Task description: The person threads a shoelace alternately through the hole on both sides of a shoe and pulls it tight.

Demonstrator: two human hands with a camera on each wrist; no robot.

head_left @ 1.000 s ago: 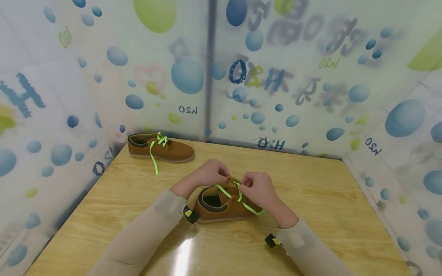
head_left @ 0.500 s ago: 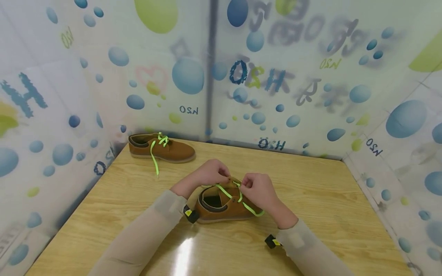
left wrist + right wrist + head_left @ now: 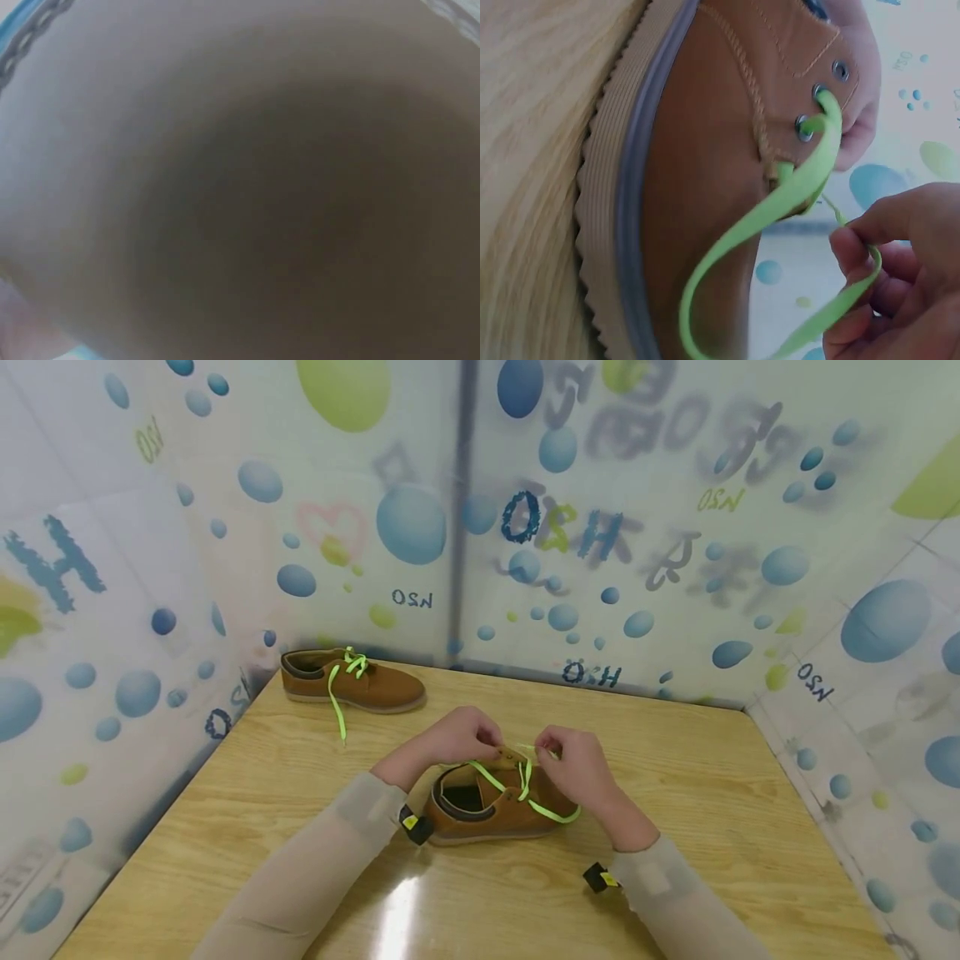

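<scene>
A brown shoe (image 3: 480, 825) with a bright green shoelace (image 3: 553, 813) stands on the table, toe to the right. My left hand (image 3: 467, 737) pinches the far lacing flap at its upper edge. Off to the right, my right hand (image 3: 579, 764) pinches the lace's thin end between thumb and fingertips. In the right wrist view the lace (image 3: 739, 232) passes through two eyelets and hangs in a loop back to the right hand (image 3: 900, 262); the topmost eyelet (image 3: 840, 70) on that side has no lace. Only a blurred brownish surface (image 3: 300, 195) fills the left wrist view.
A matching brown shoe (image 3: 382, 687), its green lace trailing on the wood, stands at the back left. The table (image 3: 697, 793) meets printed curtain-like walls (image 3: 645, 527) at the back and sides. Both wrists carry small black devices.
My right hand has drawn away from the flap, slightly right and up, pulling the lace end along. The left hand keeps its hold and the shoe stays in place.
</scene>
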